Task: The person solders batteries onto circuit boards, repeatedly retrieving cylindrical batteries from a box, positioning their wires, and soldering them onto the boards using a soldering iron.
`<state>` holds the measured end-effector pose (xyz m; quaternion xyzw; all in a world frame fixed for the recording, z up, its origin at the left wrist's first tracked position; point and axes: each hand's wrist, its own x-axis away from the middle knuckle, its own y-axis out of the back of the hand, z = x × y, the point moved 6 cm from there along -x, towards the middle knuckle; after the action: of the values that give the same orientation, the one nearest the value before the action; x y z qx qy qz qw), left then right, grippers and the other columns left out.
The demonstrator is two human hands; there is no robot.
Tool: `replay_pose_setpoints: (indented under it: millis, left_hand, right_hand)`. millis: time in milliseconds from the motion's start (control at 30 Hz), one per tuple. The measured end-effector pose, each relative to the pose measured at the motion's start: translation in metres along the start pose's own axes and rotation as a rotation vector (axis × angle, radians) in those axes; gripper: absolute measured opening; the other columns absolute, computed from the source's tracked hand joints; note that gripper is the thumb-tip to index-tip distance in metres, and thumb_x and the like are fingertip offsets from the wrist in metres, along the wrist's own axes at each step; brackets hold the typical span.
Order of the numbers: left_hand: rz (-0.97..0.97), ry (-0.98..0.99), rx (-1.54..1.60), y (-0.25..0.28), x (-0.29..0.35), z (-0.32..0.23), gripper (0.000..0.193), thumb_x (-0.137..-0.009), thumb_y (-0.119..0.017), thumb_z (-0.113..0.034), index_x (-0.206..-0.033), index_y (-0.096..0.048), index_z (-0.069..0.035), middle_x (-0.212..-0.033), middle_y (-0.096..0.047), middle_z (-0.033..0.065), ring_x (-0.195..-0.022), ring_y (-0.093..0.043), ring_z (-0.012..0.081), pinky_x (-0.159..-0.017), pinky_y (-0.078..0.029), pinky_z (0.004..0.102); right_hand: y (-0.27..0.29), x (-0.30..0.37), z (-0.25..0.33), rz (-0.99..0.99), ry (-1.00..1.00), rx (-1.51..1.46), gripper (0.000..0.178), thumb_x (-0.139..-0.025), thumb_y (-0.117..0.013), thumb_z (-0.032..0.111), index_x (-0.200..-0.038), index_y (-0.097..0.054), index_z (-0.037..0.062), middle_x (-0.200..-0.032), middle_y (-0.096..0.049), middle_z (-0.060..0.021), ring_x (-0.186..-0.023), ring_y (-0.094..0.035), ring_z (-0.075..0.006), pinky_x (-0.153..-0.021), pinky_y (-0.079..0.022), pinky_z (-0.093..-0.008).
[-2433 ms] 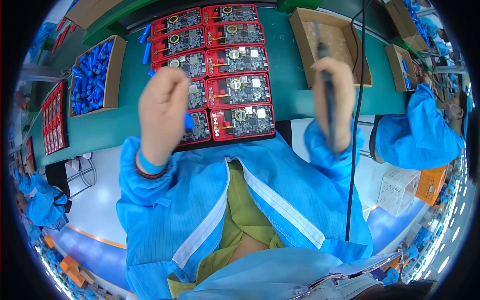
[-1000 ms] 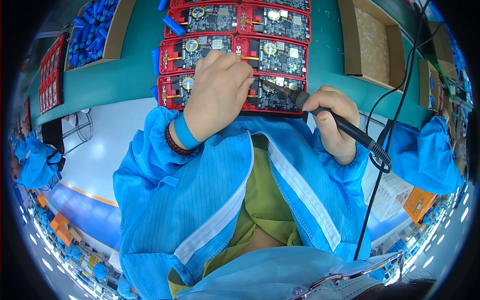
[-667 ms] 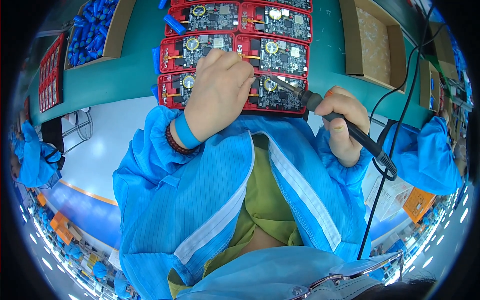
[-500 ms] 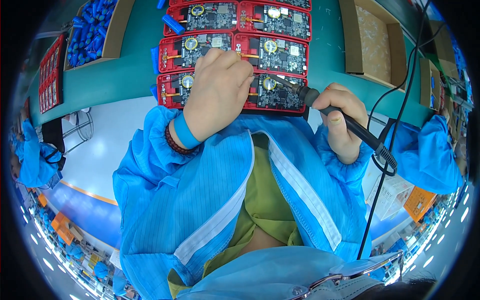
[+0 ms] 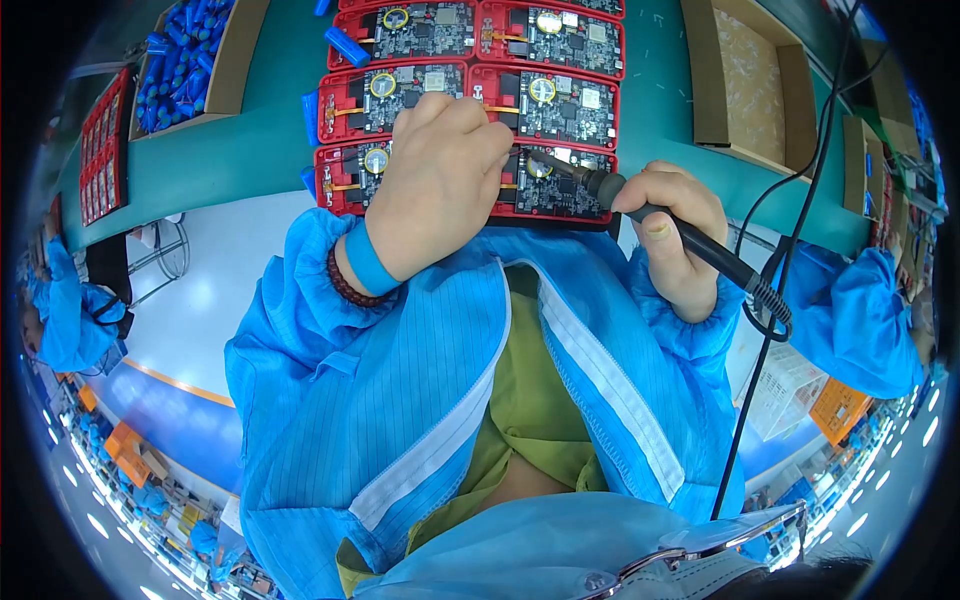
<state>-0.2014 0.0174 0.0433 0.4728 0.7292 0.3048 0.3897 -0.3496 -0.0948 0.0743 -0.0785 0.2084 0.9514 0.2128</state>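
Note:
My right hand (image 5: 682, 240) grips a black soldering iron (image 5: 722, 264) like a pen. The iron points left, with its tip over the upper edge of the nearest right circuit board (image 5: 565, 192), beside a round yellow-rimmed cell. That board sits in a red case (image 5: 503, 209), one of several in two columns. My left hand (image 5: 437, 185), wearing a blue wristband (image 5: 370, 262), rests over the neighbouring case. Its fingers are pinched near the iron's tip, and whatever lies between them is hidden. Other boards in the cases carry round cells (image 5: 542, 91) and orange ribbon strips.
Blue cylinders (image 5: 347, 47) lie along the cases' left side. A cardboard box (image 5: 228, 75) of blue cylinders stands at left, beside more red cases (image 5: 103, 150). At right is a cardboard tray (image 5: 712, 90). Black cables (image 5: 800, 215) hang near my right hand. People in blue (image 5: 850, 315) sit nearby.
My right hand has shifted slightly left, bringing the soldering iron's tip closer to my left fingers. The left hand stays nearly where it was, still pinched.

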Motion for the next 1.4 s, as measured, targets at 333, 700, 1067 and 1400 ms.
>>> replay_pose_setpoints:
  millis: [333, 700, 1067, 1400]
  left_hand:
    - [-0.008, 0.000, -0.028, -0.001, -0.001, -0.003, 0.006, -0.072, -0.062, -0.005, -0.078, -0.063, -0.006, -0.079, -0.053, 0.0067, -0.084, -0.049, 0.0263, -0.071, -0.038, 0.0389]
    - [-0.016, -0.020, -0.012, 0.001, -0.004, 0.001, 0.010, -0.070, -0.063, -0.007, -0.080, -0.062, -0.006, -0.081, -0.053, 0.0067, -0.085, -0.048, 0.0267, -0.072, -0.037, 0.0397]
    - [-0.096, -0.005, 0.059, 0.035, 0.004, 0.001, 0.010, -0.074, -0.064, -0.007, -0.083, -0.060, -0.004, -0.084, -0.055, 0.0103, -0.087, -0.052, 0.0307, -0.078, -0.043, 0.0400]
    - [-0.429, 0.254, -0.546, 0.198, 0.030, 0.156, 0.009, -0.078, -0.061, -0.009, -0.084, -0.068, -0.008, -0.080, -0.062, 0.0114, -0.084, -0.057, 0.0310, -0.077, -0.046, 0.0411]
  right_hand:
    - [-0.001, -0.001, 0.002, 0.032, 0.013, 0.039, 0.027, -0.088, -0.058, 0.030, -0.086, -0.061, 0.0033, -0.072, -0.061, -0.0087, -0.060, -0.054, -0.0221, -0.055, -0.041, -0.0326]
    - [0.055, -0.003, 0.009, -0.424, 0.163, 0.285, 0.026, -0.092, -0.054, 0.023, -0.096, -0.060, -0.0011, -0.078, -0.058, -0.0075, -0.068, -0.054, -0.0138, -0.061, -0.041, -0.0262]
    - [0.113, -0.002, -0.017, -0.726, -0.093, 0.567, 0.022, -0.091, -0.054, 0.002, -0.112, -0.058, 0.0038, -0.092, -0.060, -0.0076, -0.082, -0.057, -0.0130, -0.073, -0.046, -0.0237]
    - [0.100, -0.007, -0.004, -0.668, -0.001, 0.542, 0.019, -0.089, -0.055, 0.000, -0.108, -0.057, 0.0022, -0.094, -0.059, -0.0095, -0.085, -0.058, -0.0146, -0.076, -0.047, -0.0251]
